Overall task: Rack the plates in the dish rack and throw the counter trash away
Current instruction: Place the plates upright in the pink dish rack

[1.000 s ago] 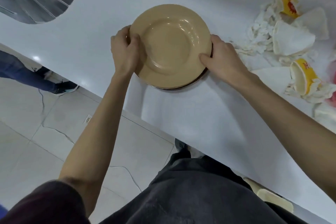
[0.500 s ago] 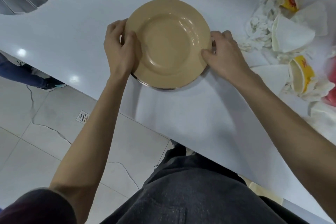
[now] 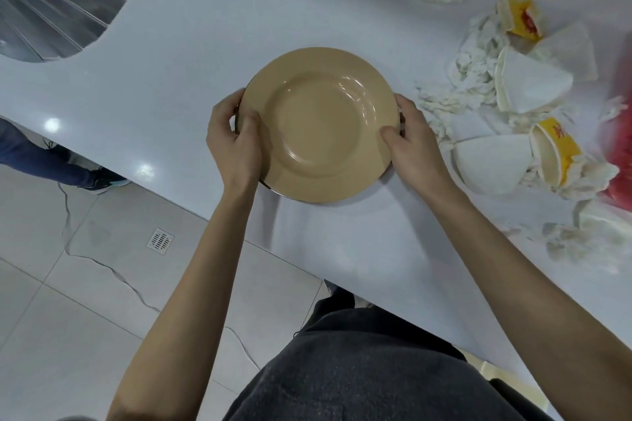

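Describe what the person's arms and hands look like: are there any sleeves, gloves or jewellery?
The left forearm and the right forearm are bare, and no sleeve reaches them. The left hand and the right hand wear no gloves. No ring, watch or bracelet shows on either.

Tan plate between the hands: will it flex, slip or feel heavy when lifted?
The tan plate looks rigid and glossy: probably stiff but slippery. A dark edge beneath hints at a stack, so likely heavier. The left hand and right hand grip opposite rims, which should steady it.
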